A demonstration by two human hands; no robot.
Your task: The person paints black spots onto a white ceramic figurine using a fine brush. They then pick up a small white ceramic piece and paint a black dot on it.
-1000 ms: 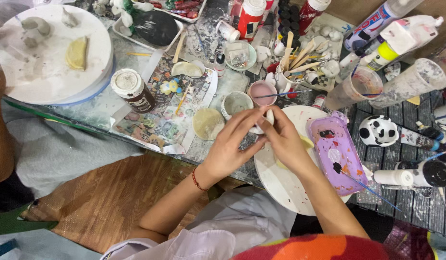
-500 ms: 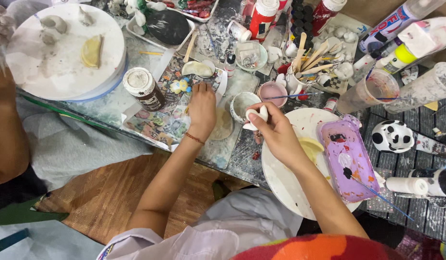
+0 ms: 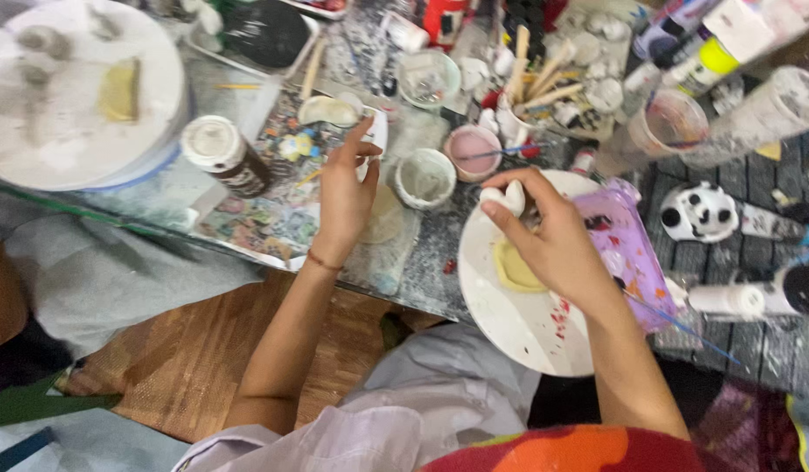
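My right hand [image 3: 553,240] is shut on a small white clay piece [image 3: 505,199], held just above the far rim of a round white plate [image 3: 509,336]. A flat yellow sponge [image 3: 512,271] lies on that plate, partly under the hand. My left hand [image 3: 343,197] reaches forward over a paint-spattered sheet [image 3: 273,218]. Its fingers are spread and its fingertips touch the curved white edge of a small dish [image 3: 378,135]. It grips nothing that I can make out.
A white cup [image 3: 424,177] and a pink paint cup [image 3: 472,150] stand between my hands. A purple palette [image 3: 631,262] and a panda figurine [image 3: 700,211] lie to the right. A brown jar [image 3: 219,156] and a large white board [image 3: 63,140] sit to the left.
My left hand let go of the clay piece, moved left onto the spattered sheet, then reached further to the small dish. My right hand kept the clay piece over the plate.
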